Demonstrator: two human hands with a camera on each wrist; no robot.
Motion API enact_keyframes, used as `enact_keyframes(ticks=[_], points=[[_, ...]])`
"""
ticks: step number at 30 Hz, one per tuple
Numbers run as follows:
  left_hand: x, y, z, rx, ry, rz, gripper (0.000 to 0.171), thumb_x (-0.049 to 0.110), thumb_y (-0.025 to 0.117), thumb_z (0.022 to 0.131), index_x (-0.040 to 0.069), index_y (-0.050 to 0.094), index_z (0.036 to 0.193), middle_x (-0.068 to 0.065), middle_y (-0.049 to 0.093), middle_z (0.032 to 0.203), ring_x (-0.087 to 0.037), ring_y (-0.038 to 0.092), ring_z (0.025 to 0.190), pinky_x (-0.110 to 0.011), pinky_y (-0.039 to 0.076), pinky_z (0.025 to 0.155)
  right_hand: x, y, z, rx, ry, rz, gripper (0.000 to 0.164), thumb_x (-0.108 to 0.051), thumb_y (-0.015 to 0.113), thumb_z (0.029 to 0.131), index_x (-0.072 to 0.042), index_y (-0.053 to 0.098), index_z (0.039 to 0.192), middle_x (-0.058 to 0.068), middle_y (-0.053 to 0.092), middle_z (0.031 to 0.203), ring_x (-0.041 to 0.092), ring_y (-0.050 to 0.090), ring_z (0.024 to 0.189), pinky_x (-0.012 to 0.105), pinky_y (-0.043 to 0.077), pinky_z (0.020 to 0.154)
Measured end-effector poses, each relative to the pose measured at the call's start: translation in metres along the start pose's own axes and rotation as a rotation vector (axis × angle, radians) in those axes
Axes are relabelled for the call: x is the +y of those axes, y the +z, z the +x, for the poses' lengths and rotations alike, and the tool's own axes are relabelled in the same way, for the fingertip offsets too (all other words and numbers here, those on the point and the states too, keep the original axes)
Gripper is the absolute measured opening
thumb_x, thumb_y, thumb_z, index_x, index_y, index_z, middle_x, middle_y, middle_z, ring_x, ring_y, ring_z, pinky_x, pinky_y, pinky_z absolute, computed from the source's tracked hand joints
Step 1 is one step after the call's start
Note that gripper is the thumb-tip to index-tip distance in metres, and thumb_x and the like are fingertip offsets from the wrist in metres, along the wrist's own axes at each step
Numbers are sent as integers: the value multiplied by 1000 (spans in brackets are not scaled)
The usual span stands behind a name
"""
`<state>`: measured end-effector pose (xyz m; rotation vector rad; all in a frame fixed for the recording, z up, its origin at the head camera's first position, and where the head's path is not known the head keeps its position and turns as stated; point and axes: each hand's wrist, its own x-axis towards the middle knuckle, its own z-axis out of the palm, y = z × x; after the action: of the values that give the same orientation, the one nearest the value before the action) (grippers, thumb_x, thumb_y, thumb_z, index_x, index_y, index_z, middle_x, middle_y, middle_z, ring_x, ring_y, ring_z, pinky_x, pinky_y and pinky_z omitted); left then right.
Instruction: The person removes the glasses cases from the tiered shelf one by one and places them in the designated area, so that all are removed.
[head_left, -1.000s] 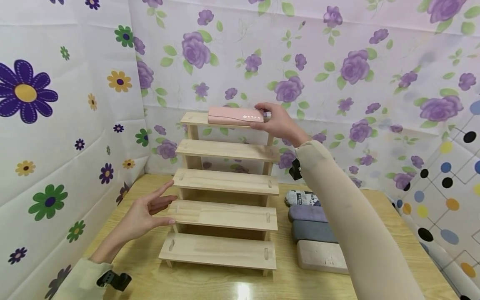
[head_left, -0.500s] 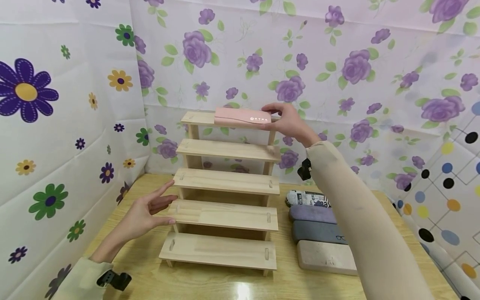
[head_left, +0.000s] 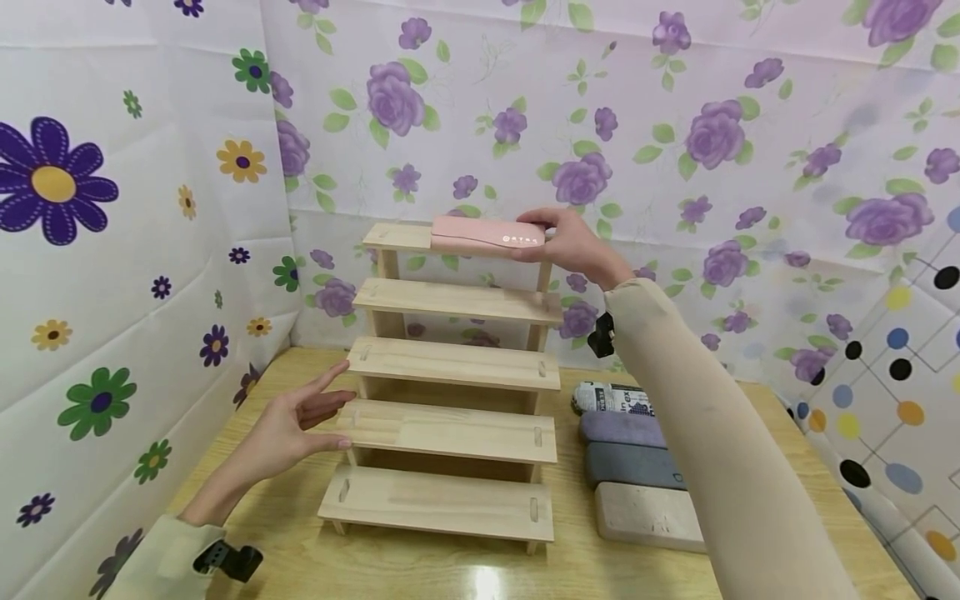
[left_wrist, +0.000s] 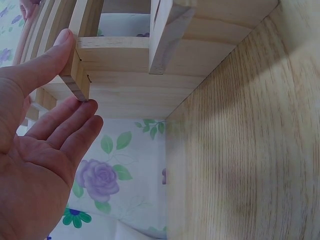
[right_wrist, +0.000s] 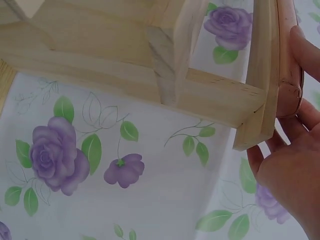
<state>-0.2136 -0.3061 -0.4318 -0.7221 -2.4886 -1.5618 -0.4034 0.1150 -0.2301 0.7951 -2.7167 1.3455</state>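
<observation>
A pink glasses case (head_left: 486, 234) lies lengthwise on the top step of a wooden stepped rack (head_left: 450, 435). My right hand (head_left: 573, 244) holds the case by its right end, with the thumb at the front and the fingers behind. In the right wrist view, the end of the pink case (right_wrist: 290, 97) rests on the top board, and some fingertips are hidden behind it. At the rack's left side, my left hand (head_left: 281, 433) pinches the end of a lower step. The left wrist view shows the thumb on one edge of that board (left_wrist: 75, 82) and fingers at the other.
Right of the rack, a black-and-white printed case (head_left: 609, 397), a purple case (head_left: 621, 428), a blue-grey case (head_left: 630, 464) and a beige case (head_left: 648, 517) lie in a row on the wooden table (head_left: 420, 571). My right forearm partly covers them. Flowered cloth (head_left: 480, 108) hangs behind.
The pink glasses case has slid right along the top step with my right hand, mostly in the first half second. My left hand has stayed in place.
</observation>
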Motion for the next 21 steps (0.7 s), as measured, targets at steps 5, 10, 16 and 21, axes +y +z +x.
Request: enact_keyframes(ticks=[5, 10, 16, 21], points=[[-1, 0, 0, 2, 3, 4, 106, 2, 91, 81, 21, 33, 168, -24, 61, 143, -36, 59, 132, -40, 51, 107, 0, 1, 1, 23, -3, -3, 62, -19, 88, 88, -6, 64, 143, 12, 61, 134, 27, 53, 115, 39, 49, 94], [-1, 0, 1, 0, 8, -2, 106, 2, 91, 81, 21, 33, 168, -25, 60, 144, -36, 58, 133, -38, 51, 107, 0, 1, -2, 58, -8, 31, 62, -17, 89, 86, -4, 65, 142, 12, 64, 133, 26, 57, 113, 36, 50, 94], [-1, 0, 1, -1, 8, -20, 106, 2, 91, 81, 20, 33, 168, -26, 60, 144, -37, 58, 133, -36, 51, 107, 3, 5, -8, 106, -38, 103, 58, -14, 89, 85, -3, 67, 138, 12, 67, 129, 24, 61, 111, 31, 53, 91], [-1, 1, 1, 0, 12, -24, 106, 2, 91, 81, 19, 33, 168, -27, 60, 143, -37, 58, 133, -32, 52, 107, 8, 10, -13, 143, -64, 186, 56, -11, 88, 85, -2, 68, 136, 13, 68, 127, 24, 63, 108, 29, 56, 88]])
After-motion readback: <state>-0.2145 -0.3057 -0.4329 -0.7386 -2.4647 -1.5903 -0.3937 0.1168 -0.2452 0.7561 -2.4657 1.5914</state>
